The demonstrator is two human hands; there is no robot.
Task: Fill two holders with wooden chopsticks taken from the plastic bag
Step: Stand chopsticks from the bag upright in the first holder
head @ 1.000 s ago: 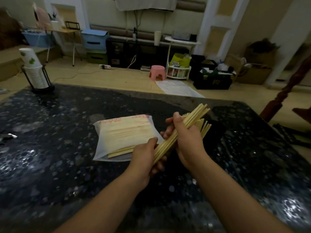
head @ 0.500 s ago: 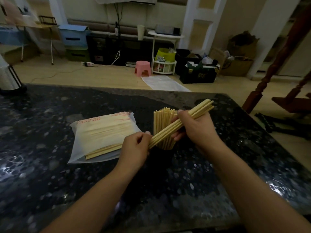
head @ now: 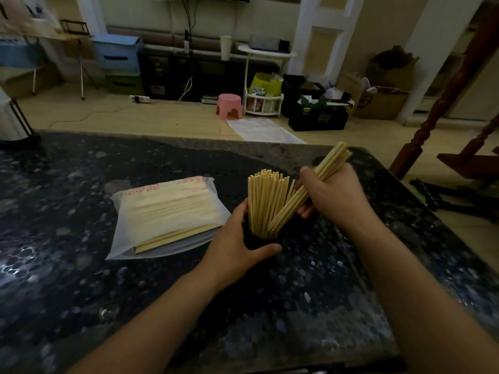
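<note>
The left hand (head: 237,238) wraps a dark holder (head: 263,241), fingers behind it and thumb across its front, probably to keep it from tipping while more sticks go in. The right hand (head: 332,193) has its fingers clamped round a slanted bundle (head: 310,190) whose lower ends dip into the holder just beyond the left thumb, beside the upright chopsticks (head: 266,201) already standing there. The slant looks like a way to slip the bundle in at the open side of a nearly full holder.

The bag (head: 167,211) lies flat on the surface (head: 81,292) just beside the left fingers, mouth toward the person, a few stick ends poking out (plenty remain inside, by the look of it).

The holder is so dark against the stone that its outline is hard to trace. A second holder cannot be made out, and the right fingertips are hidden behind the bundle.
</note>
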